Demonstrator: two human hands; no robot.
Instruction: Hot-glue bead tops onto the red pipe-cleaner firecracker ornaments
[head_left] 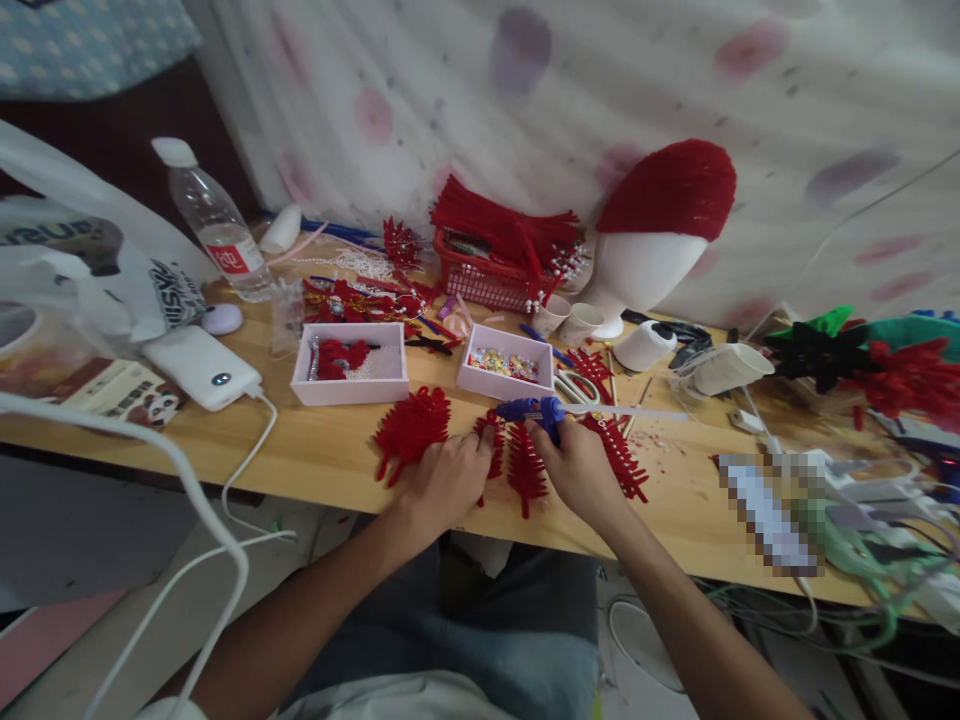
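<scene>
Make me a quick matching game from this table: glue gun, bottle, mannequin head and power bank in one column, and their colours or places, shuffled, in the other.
Column one
1. Glue gun
2. Bottle
3. Mannequin head
4. Power bank

Column two
A. Red above, white below
B. White, lying flat on the table
C. Blue, in the right hand
D. Clear, with a white cap

Right pairs: 1-C, 2-D, 3-A, 4-B.

Blue glue gun [546, 410]; red sprigs [527, 470]; white curtain [450, 110], pink, purple blotches.
</scene>
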